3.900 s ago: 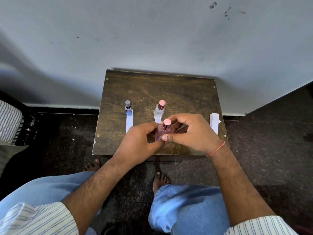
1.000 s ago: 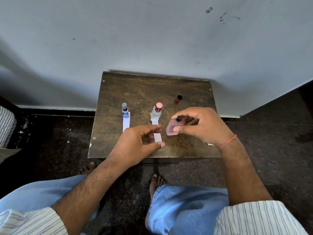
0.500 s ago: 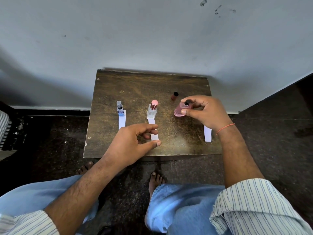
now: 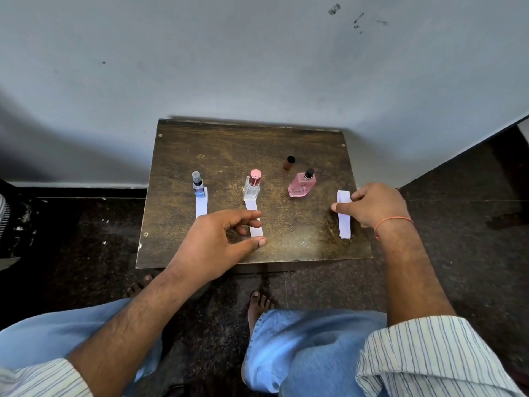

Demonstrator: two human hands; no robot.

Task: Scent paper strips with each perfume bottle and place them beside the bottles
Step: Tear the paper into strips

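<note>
Touching the right hand (image 4: 375, 206), a paper strip (image 4: 344, 217) lies under its fingers (image 4: 353, 196)

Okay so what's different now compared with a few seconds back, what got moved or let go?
The pink bottle, earlier held in both hands, stands released on the table, uncapped, its cap behind it. The right hand moved right onto the paper strips. The left hand hovers empty. The blue bottle, clear bottle and their strips are unmoved.
</note>
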